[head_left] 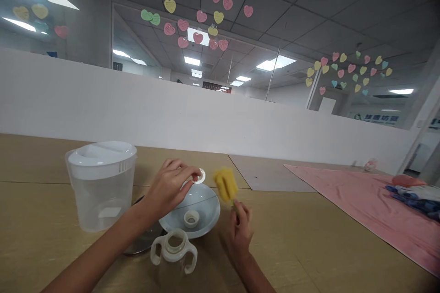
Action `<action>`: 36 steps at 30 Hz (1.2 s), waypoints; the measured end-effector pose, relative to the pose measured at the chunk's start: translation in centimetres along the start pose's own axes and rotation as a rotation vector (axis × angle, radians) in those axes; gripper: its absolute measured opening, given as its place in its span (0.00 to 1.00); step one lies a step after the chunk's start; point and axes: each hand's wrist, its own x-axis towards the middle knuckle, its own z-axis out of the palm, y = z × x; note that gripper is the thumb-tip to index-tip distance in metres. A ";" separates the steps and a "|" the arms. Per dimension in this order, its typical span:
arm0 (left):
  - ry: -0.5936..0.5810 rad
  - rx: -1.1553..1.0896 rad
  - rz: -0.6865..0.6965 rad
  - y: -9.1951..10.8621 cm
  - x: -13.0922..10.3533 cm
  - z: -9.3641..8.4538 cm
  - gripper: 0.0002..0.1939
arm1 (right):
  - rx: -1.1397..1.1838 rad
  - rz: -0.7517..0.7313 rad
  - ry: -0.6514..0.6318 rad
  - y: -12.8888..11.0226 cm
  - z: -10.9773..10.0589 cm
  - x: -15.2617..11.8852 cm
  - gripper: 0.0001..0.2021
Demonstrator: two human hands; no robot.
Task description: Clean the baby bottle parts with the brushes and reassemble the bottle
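Nearest the camera, a two-handled bottle (172, 252) stands on the surface (292, 233), its mouth open. Just beyond it, my left grip (171, 184) pinches a small white disc (202, 176) above the far side of a pale blue bowl (208, 220). My right grip (242, 226) is closed around the handle of a yellow sponge brush (225, 183), its head blurred, beside the bowl and apart from the disc. A white ring (191, 219) lies inside the bowl.

As I judge it, the bottle is already taken apart: nothing covers its mouth. Putting the pieces together is not done; whether any has been scrubbed, I cannot tell.

I count one bottle, one disc, one ring, one bowl and one brush. Farther out come one dark round dish (146, 241), partly behind my arm, one clear plastic pitcher (103, 194) with one white lid (103, 153), and, well to the right, one pink cloth (347, 210) under a heap of fabric (417, 197) whose pieces I cannot count.
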 end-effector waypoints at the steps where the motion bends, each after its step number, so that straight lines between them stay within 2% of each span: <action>1: -0.017 0.000 -0.001 0.0 0.0 -0.1 0.10 | 0.011 -0.054 -0.025 0.0 0.0 -0.1 0.13; 3: -0.043 0.005 -0.002 0.1 0.1 -0.3 0.09 | 0.011 -0.078 -0.041 0.1 0.0 -0.2 0.14; 7: -0.035 0.025 0.014 0.1 0.1 -0.6 0.07 | -0.031 0.040 0.054 0.0 0.0 0.0 0.15; 9: -0.052 0.013 0.051 0.1 0.1 -0.6 0.07 | -0.020 -0.034 0.045 0.0 0.0 -0.1 0.15; 12: -0.098 0.016 0.126 0.0 0.0 -0.4 0.08 | -0.042 -0.143 -0.032 0.0 0.0 -0.2 0.15; 14: -0.115 0.040 0.161 0.0 0.0 -0.2 0.08 | -0.096 -0.095 -0.053 0.2 -0.1 -0.1 0.15; 17: -0.140 0.043 0.176 0.0 0.0 0.0 0.09 | -0.154 -0.008 -0.019 0.6 -0.1 -0.1 0.15; 20: -0.159 0.030 0.176 0.0 0.0 0.0 0.09 | -0.140 -0.113 -0.046 0.8 -0.1 -0.2 0.16; 22: -0.162 0.027 0.169 0.0 0.1 -0.2 0.08 | -0.142 -0.128 -0.065 0.7 0.0 -0.1 0.16; 26: -0.158 -0.013 0.123 0.1 0.1 -0.6 0.09 | -0.163 0.025 0.028 0.5 -0.1 0.1 0.16; 28: -0.160 -0.061 0.102 0.2 0.2 -0.7 0.09 | -0.147 -0.031 0.020 0.5 -0.1 0.0 0.16; 31: -0.171 -0.154 0.076 0.3 0.2 -0.8 0.09 | -0.144 -0.125 -0.061 0.5 0.0 -0.4 0.17; 36: -0.120 -0.315 -0.049 0.4 0.0 -0.5 0.10 | -0.107 -0.031 -0.073 0.5 0.0 -0.4 0.16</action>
